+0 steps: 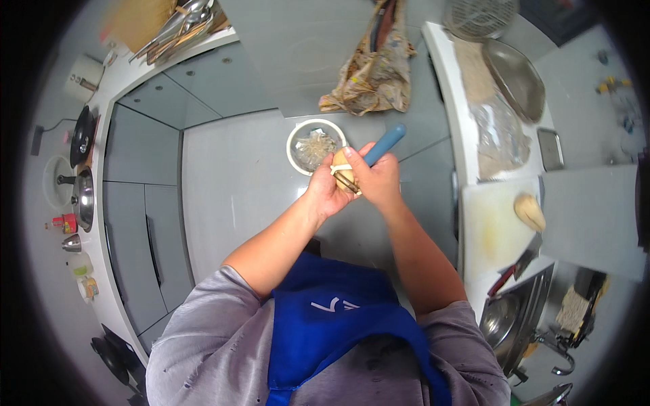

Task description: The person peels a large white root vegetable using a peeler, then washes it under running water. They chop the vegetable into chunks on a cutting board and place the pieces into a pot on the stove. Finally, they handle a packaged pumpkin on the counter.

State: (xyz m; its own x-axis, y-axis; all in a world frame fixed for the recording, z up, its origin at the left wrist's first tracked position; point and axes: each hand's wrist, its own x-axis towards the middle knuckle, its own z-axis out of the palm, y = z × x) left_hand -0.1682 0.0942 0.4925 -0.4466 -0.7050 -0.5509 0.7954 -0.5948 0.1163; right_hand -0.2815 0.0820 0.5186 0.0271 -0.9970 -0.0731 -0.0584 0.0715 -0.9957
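Note:
My left hand (pixel 323 186) holds a pale yellow potato (pixel 344 157) from beneath, its fingers partly hidden by the potato. My right hand (pixel 378 175) grips a Y-shaped peeler (pixel 386 144) by its blue handle, with the thumb up near the potato. The peeler's metal blade (pixel 347 181) lies against or just over the potato's near side. Beyond the hands, a round white bin (pixel 291 155) stands on the floor, lined with a clear bag that holds some scraps. The left fingers overlap its rim in the view.
On the right counter, a white cutting board (pixel 477 218) bears another peeled potato (pixel 529 212). A knife (pixel 528 256) lies at its edge, beside the sink (pixel 500 319). A patterned cloth bag (pixel 376 81) hangs ahead. Pans (pixel 84 137) stand on the left counter.

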